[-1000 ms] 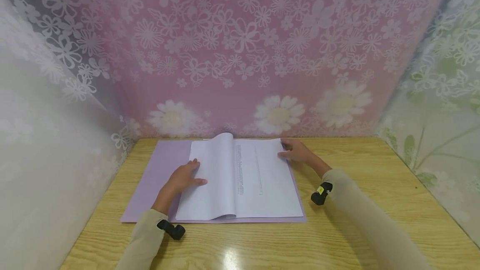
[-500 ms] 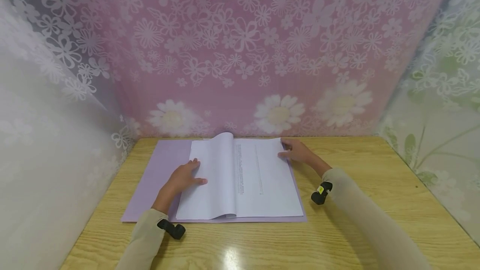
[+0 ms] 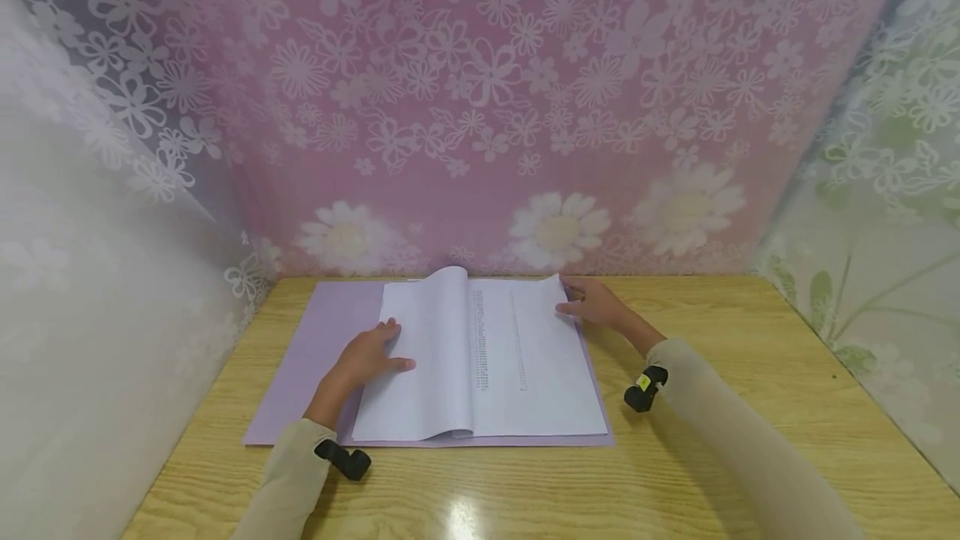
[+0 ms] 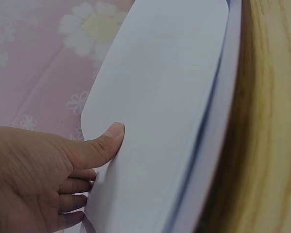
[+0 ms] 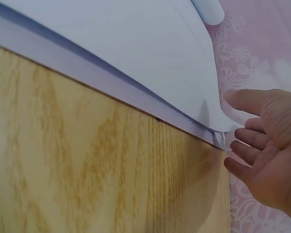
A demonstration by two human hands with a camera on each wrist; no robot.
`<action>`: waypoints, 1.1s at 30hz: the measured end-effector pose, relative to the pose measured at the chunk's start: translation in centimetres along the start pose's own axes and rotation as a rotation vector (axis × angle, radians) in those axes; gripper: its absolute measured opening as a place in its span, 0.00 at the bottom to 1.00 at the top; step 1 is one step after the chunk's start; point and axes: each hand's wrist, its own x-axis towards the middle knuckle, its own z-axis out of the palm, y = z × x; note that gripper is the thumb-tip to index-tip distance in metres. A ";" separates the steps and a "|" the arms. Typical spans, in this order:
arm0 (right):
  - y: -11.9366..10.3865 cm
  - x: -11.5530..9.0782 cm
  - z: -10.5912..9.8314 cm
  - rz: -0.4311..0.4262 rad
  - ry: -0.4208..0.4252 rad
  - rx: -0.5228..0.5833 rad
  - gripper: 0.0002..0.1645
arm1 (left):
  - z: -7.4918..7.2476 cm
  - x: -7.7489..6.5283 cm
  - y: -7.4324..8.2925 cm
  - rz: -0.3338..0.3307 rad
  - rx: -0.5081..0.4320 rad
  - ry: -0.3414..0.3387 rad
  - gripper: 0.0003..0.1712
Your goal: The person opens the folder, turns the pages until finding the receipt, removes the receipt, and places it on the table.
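Note:
A lilac folder (image 3: 330,340) lies spread on the table, with white sheets inside. My left hand (image 3: 367,354) rests on the turned left-hand sheets (image 3: 431,398), thumb extended across the paper. In the left wrist view the left hand (image 4: 38,174) has its thumb on the white sheet (image 4: 155,97), its other fingers along the edge. At the far right corner my right hand (image 3: 597,304) pinches the top printed page (image 3: 540,357), whose corner bends up. The right wrist view shows the right hand (image 5: 271,141) with thumb above that page's corner and fingers beside it.
The wooden table (image 3: 495,490) ends at a pink flowered backdrop (image 3: 465,123). Pale curtains (image 3: 97,298) stand at both sides. A black wrist camera (image 3: 345,458) sits on the left sleeve, another black camera (image 3: 643,390) on the right.
The far right corner of the top page has risen and curled slightly at my right hand. My left hand stays in place.

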 end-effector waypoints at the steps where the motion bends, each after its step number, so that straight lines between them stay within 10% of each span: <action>1: -0.1 0.0 -0.1 -0.005 0.003 0.007 0.43 | 0.0 0.0 0.0 -0.001 -0.001 0.000 0.48; 18: -1.0 -1.4 -0.8 -0.113 0.017 0.299 0.31 | 0.1 0.2 -0.4 0.008 0.007 -0.005 0.47; 33: 0.1 -4.0 -1.5 -0.149 -0.149 0.532 0.37 | 0.2 0.6 -0.6 0.019 0.010 -0.007 0.47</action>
